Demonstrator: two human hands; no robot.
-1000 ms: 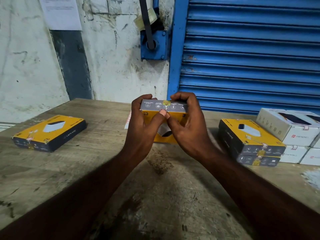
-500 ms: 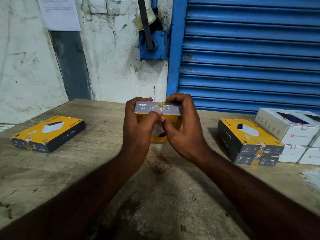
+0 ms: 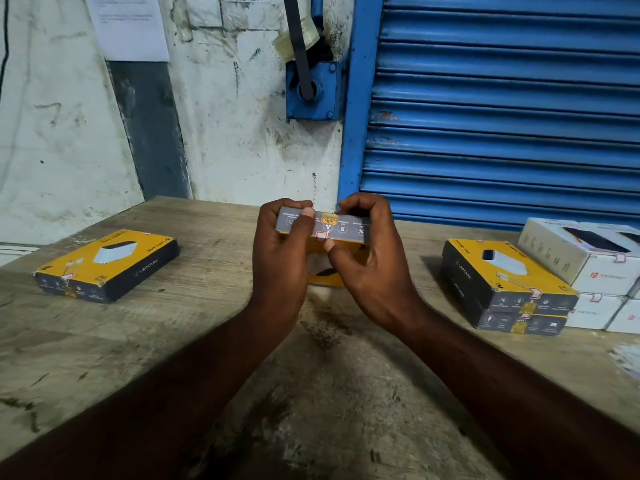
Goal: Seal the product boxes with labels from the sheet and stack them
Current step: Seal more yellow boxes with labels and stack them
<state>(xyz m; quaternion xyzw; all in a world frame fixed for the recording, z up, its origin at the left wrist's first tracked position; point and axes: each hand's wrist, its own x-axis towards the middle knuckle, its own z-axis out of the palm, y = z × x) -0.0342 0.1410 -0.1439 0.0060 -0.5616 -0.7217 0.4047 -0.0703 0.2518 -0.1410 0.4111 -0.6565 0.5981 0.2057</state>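
I hold a yellow and dark product box [image 3: 349,230] on edge above the middle of the wooden table [image 3: 173,341], its grey end flap facing me. My left hand [image 3: 282,268] grips its left end, thumb lying on the flap. My right hand [image 3: 372,268] grips the right end, and its thumb presses a small white and red label [image 3: 322,235] onto the flap's lower edge. One more yellow box [image 3: 107,265] lies flat at the left. Two yellow boxes [image 3: 505,285] are stacked at the right. The label sheet is hidden.
White product boxes [image 3: 595,268] are piled at the far right, behind the yellow stack. A blue roller shutter [image 3: 502,105] and a stained white wall [image 3: 69,133] stand right behind the table's far edge. Bare wood lies between me and the held box.
Both thumbs have moved apart on the flap. The left thumb slid up and left, the right thumb moved down, and the small white and red label now shows at the flap's lower edge.
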